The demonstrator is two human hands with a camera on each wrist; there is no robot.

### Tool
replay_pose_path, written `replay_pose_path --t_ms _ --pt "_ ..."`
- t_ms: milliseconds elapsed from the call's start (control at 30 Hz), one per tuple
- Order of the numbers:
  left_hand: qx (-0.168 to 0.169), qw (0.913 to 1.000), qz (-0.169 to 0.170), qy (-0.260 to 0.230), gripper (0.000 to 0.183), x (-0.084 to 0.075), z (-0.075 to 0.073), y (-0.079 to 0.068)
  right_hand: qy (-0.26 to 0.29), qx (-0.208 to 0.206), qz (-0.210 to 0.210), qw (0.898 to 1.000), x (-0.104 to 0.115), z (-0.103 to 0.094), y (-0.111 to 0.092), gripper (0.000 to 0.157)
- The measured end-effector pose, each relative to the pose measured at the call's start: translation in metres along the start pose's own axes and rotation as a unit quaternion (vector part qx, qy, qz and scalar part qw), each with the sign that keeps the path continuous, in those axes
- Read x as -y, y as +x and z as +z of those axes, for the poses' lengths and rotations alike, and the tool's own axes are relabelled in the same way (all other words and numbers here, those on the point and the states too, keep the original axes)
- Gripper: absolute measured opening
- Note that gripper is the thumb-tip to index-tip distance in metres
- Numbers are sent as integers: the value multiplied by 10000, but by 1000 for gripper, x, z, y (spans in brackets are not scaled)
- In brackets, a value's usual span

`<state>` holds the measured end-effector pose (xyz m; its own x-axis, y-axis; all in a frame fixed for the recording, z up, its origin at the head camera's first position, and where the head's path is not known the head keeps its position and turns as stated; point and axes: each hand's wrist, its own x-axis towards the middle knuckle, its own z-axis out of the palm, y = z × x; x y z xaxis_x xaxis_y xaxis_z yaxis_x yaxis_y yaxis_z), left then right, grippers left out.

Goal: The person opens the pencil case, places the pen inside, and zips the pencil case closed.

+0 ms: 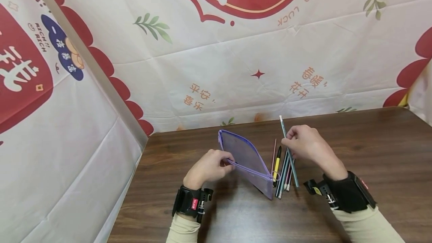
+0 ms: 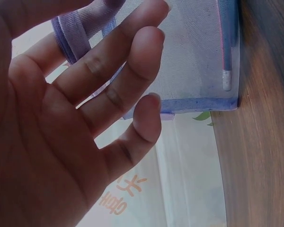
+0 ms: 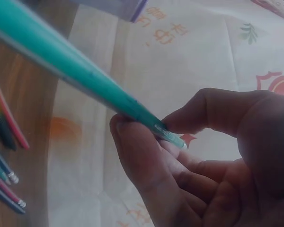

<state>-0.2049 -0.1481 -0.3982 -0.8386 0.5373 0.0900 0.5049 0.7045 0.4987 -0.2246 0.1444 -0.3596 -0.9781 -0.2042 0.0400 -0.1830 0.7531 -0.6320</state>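
A purple mesh zip pouch (image 1: 244, 153) stands tilted on the table with its mouth open. My left hand (image 1: 208, 166) pinches the near edge of that mouth between thumb and fingers, the remaining fingers loosely bent in the left wrist view. A dark pencil with a silver end (image 2: 226, 61) shows against the mesh there; whether it lies inside is unclear. Right of the pouch, my right hand (image 1: 308, 143) pinches a teal pencil (image 3: 85, 71) between thumb and fingertips, slanted above the other pencils. Its lower end reaches down near them.
Beside the pouch lie several dark and teal pencils (image 1: 282, 177), a yellow and black pen (image 1: 277, 166) and a thin reddish pencil (image 1: 274, 153). The brown wooden table (image 1: 371, 153) meets a printed white cloth (image 1: 236, 66) at the back and another cloth panel on the left.
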Motion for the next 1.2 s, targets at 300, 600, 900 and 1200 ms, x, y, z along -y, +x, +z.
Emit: replay_pose_path --t_ms 300,600,900,1200 --pt "14 10000 -2 2 8 0 0 2 237 -157 -159 9995 14 1 -1 19" --pt "3 10000 26 26 9 -1 0 2 381 -197 -153 9990 21 3 -2 18" --pt "14 10000 17 19 8 1 2 3 484 -325 -177 9981 24 -1 -8 20" --pt "27 10000 -23 -3 8 2 2 2 575 -547 -325 9963 26 -2 -9 20"
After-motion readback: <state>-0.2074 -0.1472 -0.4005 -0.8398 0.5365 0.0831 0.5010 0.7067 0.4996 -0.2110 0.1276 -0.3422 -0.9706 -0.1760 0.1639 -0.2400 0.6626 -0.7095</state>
